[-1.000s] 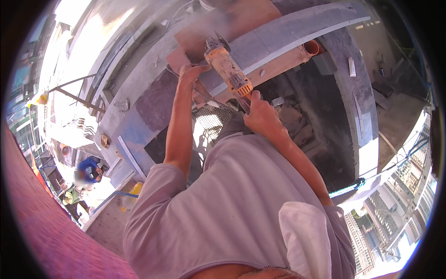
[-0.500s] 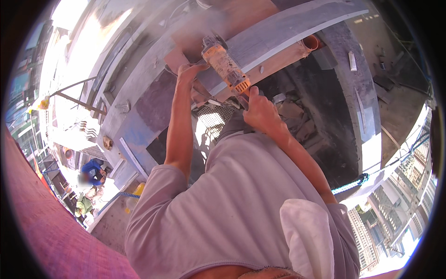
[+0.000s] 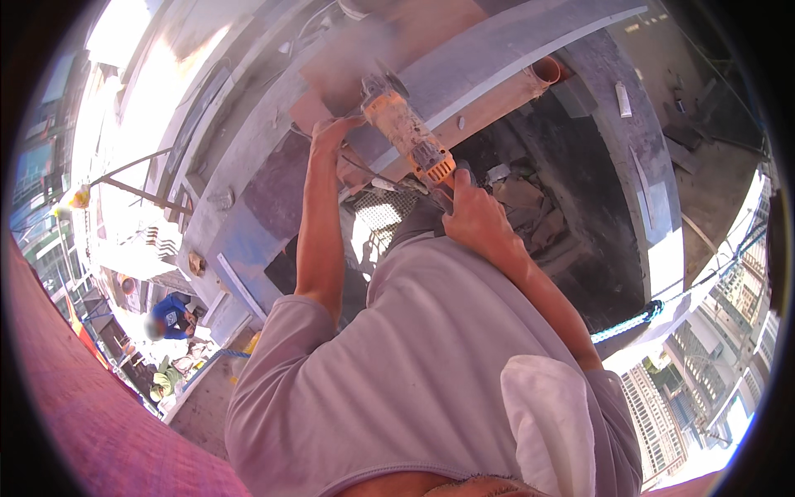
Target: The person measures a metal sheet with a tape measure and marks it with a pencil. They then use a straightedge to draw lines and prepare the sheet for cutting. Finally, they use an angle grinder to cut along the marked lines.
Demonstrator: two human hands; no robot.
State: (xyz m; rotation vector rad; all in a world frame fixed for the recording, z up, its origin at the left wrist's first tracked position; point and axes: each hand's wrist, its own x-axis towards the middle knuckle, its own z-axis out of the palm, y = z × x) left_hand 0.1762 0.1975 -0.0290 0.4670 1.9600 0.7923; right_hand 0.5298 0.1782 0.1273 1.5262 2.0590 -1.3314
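Note:
My right hand (image 3: 479,214) is wrapped around the rear end of an orange and grey angle grinder (image 3: 411,132), caked with dust. The tool slants away to the far left, and its disc end lies over a flat reddish-brown tile (image 3: 327,73). Dust blurs the spot where the disc meets the tile. At the tile's near edge is my left hand (image 3: 334,131), close beside the grinder's head. It grips that edge with the thumb stretched toward the tool; the other fingers are mostly hidden.
A grey slab ledge (image 3: 513,45) curves across the far side, with an orange pipe end (image 3: 546,70) under it. Rubble (image 3: 526,199) lies in a dark recess before me. A white tube (image 3: 623,99) rests at right, near a blue rope (image 3: 629,323). Another person (image 3: 172,317) works far left.
The grinder's rear end and my right hand have shifted slightly right and nearer. My left hand stays at the tile's edge. The person at far left has changed posture.

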